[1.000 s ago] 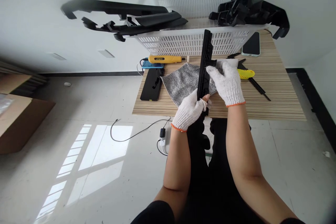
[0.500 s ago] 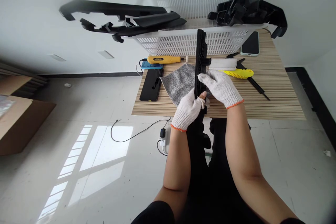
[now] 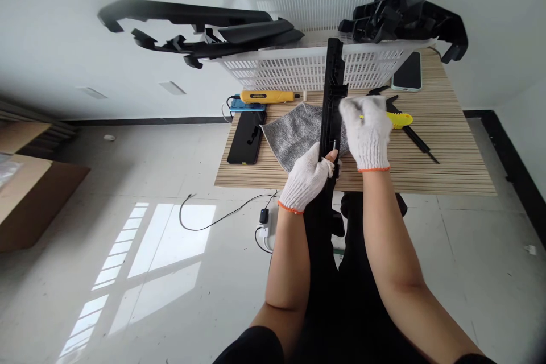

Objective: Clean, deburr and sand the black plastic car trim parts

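Observation:
A long black plastic part (image 3: 333, 91) stands nearly upright over the near edge of a small slatted wooden table (image 3: 447, 165). My left hand (image 3: 307, 177), in a white knit glove, is closed round its lower end. My gloved right hand (image 3: 367, 131) lies just right of the part's middle, fingers curled over a yellow tool (image 3: 398, 119); whether it grips the tool I cannot make out. A grey cloth (image 3: 294, 131) lies flat on the table behind the part.
A white mesh basket (image 3: 315, 62) at the table's far side carries long black parts (image 3: 191, 25) on the left and more black parts (image 3: 405, 14) on the right. A yellow pen-like tool (image 3: 267, 96), a black phone (image 3: 247, 136), another phone (image 3: 408, 73) and thin black strips (image 3: 420, 142) lie around. Cardboard boxes (image 3: 25, 182) stand on the floor at left.
The black part has tilted slightly right and risen. My right hand slid from low on the part, up and right over the yellow tool, covering a white block seen earlier.

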`<state>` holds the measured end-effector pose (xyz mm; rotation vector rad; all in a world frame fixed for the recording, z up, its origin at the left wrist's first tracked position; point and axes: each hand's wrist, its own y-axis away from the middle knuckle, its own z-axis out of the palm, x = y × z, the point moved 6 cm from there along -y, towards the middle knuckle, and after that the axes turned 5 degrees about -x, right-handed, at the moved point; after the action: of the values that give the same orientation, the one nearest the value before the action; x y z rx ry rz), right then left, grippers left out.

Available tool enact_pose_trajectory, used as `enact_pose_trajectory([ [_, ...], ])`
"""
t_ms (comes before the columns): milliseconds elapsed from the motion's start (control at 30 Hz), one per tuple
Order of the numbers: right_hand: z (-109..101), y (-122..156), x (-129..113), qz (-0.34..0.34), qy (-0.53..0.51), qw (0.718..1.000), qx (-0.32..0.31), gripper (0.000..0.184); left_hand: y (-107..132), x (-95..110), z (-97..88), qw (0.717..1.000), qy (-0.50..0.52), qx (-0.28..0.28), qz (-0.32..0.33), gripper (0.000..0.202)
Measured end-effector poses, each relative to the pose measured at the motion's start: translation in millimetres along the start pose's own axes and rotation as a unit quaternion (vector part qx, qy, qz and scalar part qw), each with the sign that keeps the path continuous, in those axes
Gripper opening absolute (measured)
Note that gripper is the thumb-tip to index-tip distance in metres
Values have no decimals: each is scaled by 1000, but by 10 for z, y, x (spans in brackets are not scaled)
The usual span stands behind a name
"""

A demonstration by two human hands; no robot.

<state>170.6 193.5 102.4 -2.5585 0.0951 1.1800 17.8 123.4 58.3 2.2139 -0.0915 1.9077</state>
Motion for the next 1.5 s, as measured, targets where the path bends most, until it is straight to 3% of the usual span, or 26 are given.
enact_pose_trajectory([
  [67, -161, 5, 83, 35, 75, 990, 111, 30, -9, -19, 13, 1000, 11, -1, 9, 22],
  [133, -214, 1, 173, 45, 132, 979, 146, 33, -15, -40, 25, 1000, 19, -3, 10, 24],
  [300, -52, -28, 399, 61, 184, 976, 101, 52, -16, -68, 12, 1000, 21, 4, -4, 25],
  [433, 57, -17, 428, 72, 177, 978, 86, 57, -18, -59, 14, 1000, 17, -6, 5, 25],
  [833, 82, -40, 388, 83, 92, 991, 43, 36, -18, -48, 16, 1000, 10, -6, 4, 22],
  [1033, 108, -50, 429, 69, 105, 989, 81, 29, -16, -49, 17, 1000, 12, -6, 3, 22],
  [1267, 12, -78, 404, 129, 101, 984, 69, 38, -16, -46, 16, 1000, 13, -9, 11, 22],
  [1500, -134, -112, 433, 67, 105, 983, 135, 29, -18, -80, 22, 1000, 29, -5, -2, 21],
])
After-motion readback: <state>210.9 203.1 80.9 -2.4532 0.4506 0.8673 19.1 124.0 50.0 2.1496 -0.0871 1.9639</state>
